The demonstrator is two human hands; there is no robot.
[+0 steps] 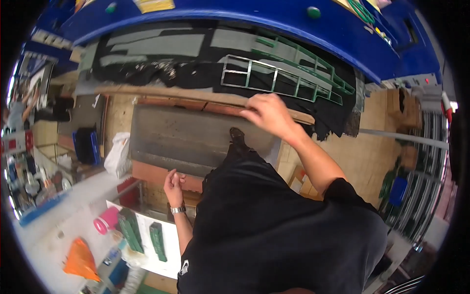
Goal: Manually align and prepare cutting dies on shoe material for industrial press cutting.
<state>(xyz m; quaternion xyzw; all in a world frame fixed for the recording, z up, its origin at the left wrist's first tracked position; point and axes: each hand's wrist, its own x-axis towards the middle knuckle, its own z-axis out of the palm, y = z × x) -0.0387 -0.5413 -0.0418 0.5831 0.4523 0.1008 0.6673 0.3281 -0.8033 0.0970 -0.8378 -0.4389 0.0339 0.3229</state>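
My right hand [268, 113] hovers at or just above the wooden edge strip [176, 93] of the bench; whether it touches cannot be told. Its fingers are loosely bent, with the thumb apart, and nothing shows in them. Just beyond lies a green, ladder-like metal frame [274, 81] on black sheet material [196, 74]. A second green frame [303, 61] lies behind it. My left hand [174, 182], with a metal watch on the wrist, hangs low at my left side. Its fingers are half curled and apart, holding nothing visible. Nearest it is a white board [169, 240] bearing two green blocks [157, 241].
A large blue machine [220, 11] with green buttons spans the far side. A dark mat or platform [181, 134] lies underfoot. At left are a white bag [117, 154], a pink roll [105, 220] and an orange bag [81, 259]. Racks [426, 186] stand at right; another person [19, 115] is far left.
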